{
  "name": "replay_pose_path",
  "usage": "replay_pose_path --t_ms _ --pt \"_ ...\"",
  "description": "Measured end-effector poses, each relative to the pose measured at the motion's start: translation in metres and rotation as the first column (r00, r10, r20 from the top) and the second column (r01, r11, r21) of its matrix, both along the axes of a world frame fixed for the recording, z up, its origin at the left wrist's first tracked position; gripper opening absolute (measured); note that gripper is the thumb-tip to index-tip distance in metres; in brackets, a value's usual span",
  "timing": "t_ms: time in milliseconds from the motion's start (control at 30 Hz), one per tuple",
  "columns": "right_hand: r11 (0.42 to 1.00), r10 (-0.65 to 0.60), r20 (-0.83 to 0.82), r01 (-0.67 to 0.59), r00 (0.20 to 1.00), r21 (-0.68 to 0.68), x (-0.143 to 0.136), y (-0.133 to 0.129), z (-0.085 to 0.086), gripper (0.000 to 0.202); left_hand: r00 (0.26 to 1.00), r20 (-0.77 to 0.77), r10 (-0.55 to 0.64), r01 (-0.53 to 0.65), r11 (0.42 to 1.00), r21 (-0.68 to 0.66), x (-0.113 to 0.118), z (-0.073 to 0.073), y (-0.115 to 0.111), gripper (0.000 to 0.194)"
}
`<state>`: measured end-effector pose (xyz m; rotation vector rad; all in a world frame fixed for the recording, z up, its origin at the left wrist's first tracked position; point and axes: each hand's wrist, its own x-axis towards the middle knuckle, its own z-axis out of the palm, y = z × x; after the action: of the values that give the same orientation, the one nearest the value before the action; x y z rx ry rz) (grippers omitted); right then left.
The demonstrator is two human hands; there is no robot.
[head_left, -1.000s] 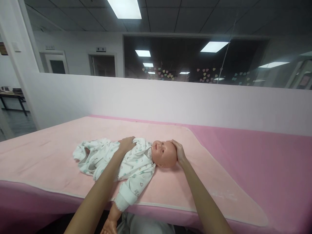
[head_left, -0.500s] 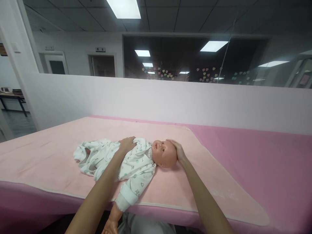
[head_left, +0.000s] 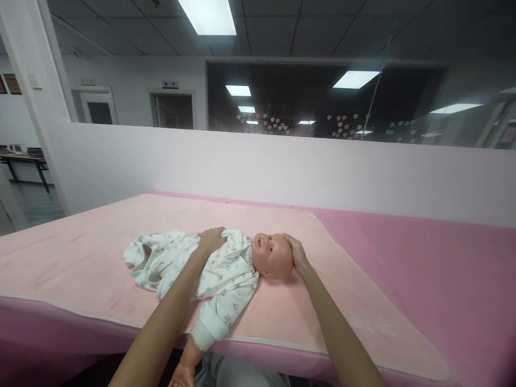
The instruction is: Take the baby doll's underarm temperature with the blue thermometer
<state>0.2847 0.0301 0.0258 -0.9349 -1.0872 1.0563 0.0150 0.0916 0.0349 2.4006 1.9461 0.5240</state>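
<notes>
Before me, a low white wall (head_left: 282,167) stretches wide beneath a lit ceiling panel (head_left: 209,16), as pastel heart shapes (head_left: 344,117) show against a dark window (head_left: 290,80); to my left, a dark-legged table (head_left: 24,158) stands beyond a white pillar (head_left: 50,134).

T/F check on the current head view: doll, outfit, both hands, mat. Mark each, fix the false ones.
1. The left hand is on the clothed torso of the doll. True.
2. The right hand is on the doll's feet. False: it is against the doll's head.
3. The doll lies face down. False: it lies on its back, face showing.
4. The doll's bare hand reaches past the near edge of the peach mat. True.
5. The outfit is solid black. False: it is white with small prints.
6. The doll's head points to the person's right. True.
</notes>
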Motion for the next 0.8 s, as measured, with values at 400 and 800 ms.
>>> replay_pose_path --t_ms 400,800 --pt "0.972 -0.207 -0.356 0.232 0.912 0.030 0.038 -0.003 0.013 0.043 0.998 0.061 -0.016 0.016 1.000 0.013 -0.001 -0.003 0.002 0.036" --pt "0.998 -0.047 0.070 0.044 0.996 0.041 -0.004 -0.008 0.005 0.033 0.506 0.788 -0.351 0.246 0.934 0.258 -0.007 -0.006 -0.004 0.049"
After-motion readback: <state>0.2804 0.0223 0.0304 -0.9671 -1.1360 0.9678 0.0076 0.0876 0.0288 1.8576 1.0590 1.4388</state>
